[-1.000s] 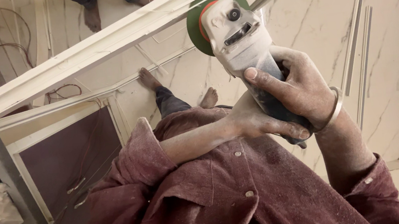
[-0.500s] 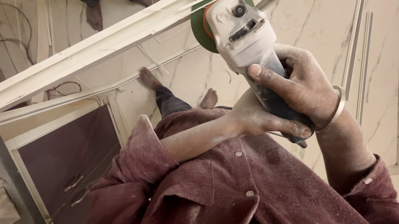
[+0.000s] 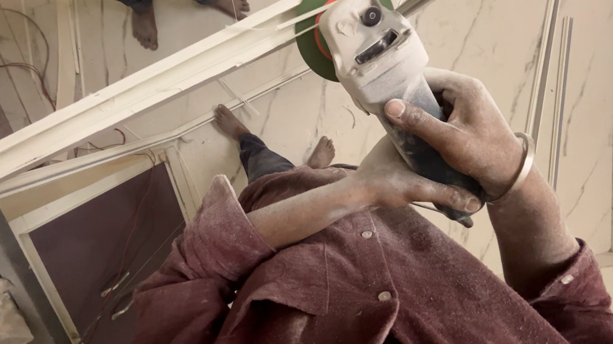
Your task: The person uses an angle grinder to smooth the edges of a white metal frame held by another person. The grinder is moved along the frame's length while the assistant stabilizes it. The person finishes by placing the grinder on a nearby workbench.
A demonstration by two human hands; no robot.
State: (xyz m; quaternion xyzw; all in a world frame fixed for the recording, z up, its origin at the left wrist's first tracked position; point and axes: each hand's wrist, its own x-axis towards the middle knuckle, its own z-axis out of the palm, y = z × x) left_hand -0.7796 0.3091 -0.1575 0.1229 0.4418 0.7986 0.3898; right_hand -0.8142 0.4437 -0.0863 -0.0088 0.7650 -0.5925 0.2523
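Both my hands grip a dusty grey angle grinder point(image 3: 376, 56) with a green disc point(image 3: 318, 17). My right hand point(image 3: 475, 134), a metal bangle on its wrist, wraps the grinder's body from the right, thumb on top. My left hand point(image 3: 395, 184) holds the lower end of the body from the left, its maroon sleeve rolled up. The disc's edge meets a long white strip point(image 3: 154, 89) that runs slantwise across the view, held above the floor.
Another person's bare feet point(image 3: 145, 24) stand on the marble floor beyond the strip. My own feet point(image 3: 231, 123) are below it. A dark panel in a white frame point(image 3: 107, 245) lies at left. Thin metal rods point(image 3: 552, 61) lie at right.
The grinder has shifted slightly to the right along the white strip, with both hands still gripping it.
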